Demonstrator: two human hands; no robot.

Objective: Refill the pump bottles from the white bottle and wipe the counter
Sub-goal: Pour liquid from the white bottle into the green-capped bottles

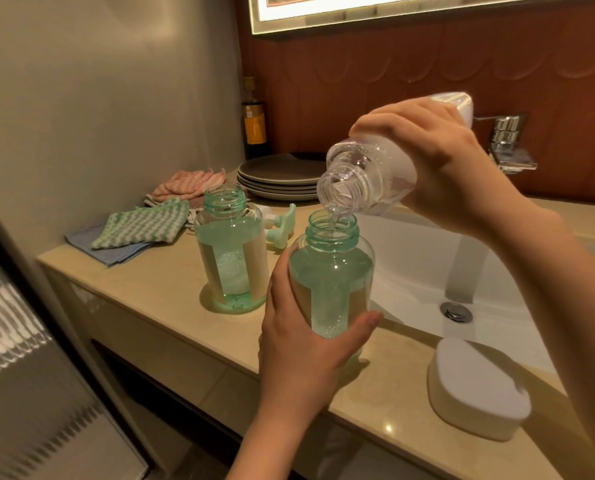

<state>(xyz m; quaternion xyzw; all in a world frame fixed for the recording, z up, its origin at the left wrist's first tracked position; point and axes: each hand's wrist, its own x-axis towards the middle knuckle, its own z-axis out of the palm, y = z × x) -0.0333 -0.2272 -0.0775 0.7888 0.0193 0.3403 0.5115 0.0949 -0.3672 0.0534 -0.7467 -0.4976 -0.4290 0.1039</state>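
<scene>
My right hand (438, 161) grips the white bottle (368, 174), tipped mouth-down, and clear liquid runs from it into an open green pump bottle (330, 271). My left hand (299, 344) holds that bottle around its lower body, at the counter's front by the sink. A second green pump bottle (232, 247) stands open and untouched on the beige counter (164, 289) to the left, partly filled with foamy liquid. Two green pump heads (282, 225) lie on the counter behind the bottles.
Folded cloths lie at the back left: green-striped (143, 225), blue (88, 240), pink (185, 183). A stack of grey plates (278, 176) and a dark bottle (254, 126) stand by the wall. The white sink (427, 271), its tap (507, 140) and a white sponge (476, 393) are on the right.
</scene>
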